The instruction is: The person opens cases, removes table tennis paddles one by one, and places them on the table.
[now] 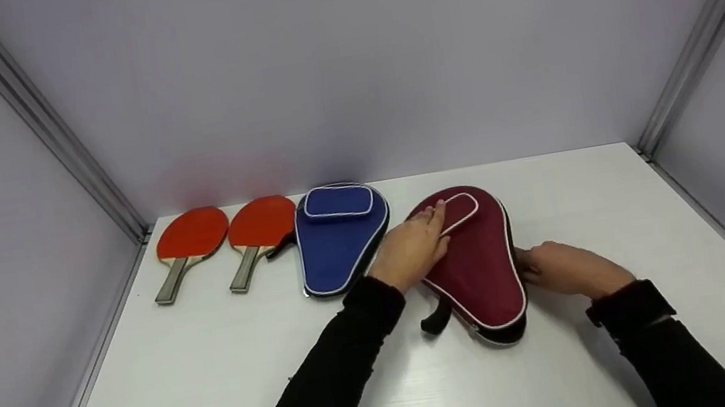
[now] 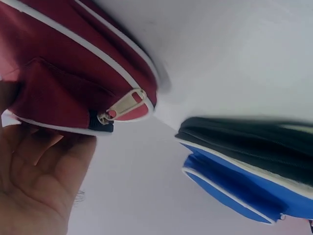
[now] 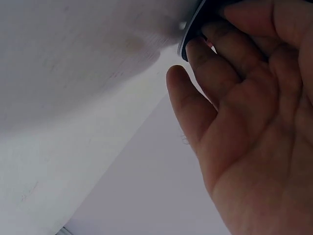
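A dark red table tennis bat case (image 1: 479,265) with white piping lies on the white table, its narrow end toward me. My left hand (image 1: 412,246) rests on its top, with fingers extended over the small front pocket. The left wrist view shows this pocket's metal zip pull (image 2: 124,105) close to the fingers. At the case's right side, my right hand (image 1: 570,269) has thumb and fingers bent in at the dark edge. What lies between those fingertips is mostly hidden. A black strap (image 1: 437,318) sticks out from the case's left side.
Left of the red case lies a blue bat case (image 1: 342,257) with white piping. Farther left are two red bats, one bat (image 1: 261,222) beside the blue case and another bat (image 1: 193,234) near the table's left edge. Pale walls enclose the table (image 1: 215,369).
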{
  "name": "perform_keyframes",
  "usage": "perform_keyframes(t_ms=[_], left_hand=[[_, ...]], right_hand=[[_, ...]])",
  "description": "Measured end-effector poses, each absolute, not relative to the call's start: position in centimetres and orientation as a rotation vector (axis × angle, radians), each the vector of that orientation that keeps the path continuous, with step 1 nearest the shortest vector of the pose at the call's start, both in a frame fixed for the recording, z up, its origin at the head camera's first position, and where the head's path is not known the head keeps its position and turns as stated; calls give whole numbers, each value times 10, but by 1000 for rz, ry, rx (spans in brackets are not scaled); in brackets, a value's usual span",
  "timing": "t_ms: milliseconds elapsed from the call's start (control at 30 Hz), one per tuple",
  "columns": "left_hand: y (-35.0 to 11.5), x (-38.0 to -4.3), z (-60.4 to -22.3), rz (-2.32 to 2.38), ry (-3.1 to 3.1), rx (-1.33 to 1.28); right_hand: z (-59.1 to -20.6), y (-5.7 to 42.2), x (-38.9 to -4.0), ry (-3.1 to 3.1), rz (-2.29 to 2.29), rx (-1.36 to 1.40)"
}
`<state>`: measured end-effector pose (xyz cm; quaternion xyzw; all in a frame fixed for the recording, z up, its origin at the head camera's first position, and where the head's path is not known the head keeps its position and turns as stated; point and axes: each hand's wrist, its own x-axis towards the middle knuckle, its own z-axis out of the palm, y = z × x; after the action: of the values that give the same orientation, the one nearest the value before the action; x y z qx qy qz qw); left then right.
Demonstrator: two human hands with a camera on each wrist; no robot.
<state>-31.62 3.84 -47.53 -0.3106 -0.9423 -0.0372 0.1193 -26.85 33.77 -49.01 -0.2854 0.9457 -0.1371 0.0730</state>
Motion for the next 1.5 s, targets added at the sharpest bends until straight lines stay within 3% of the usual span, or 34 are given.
perform_keyframes(t_ms=[700,1500], left_hand=[[-13,-321,-460,-494,-2688,-877],[-54,-318,-468,-104,-2466,-880]], right_hand=[[-488,341,-262,2770,-412,-772],[-491,337,-264,2800,-349,-807]])
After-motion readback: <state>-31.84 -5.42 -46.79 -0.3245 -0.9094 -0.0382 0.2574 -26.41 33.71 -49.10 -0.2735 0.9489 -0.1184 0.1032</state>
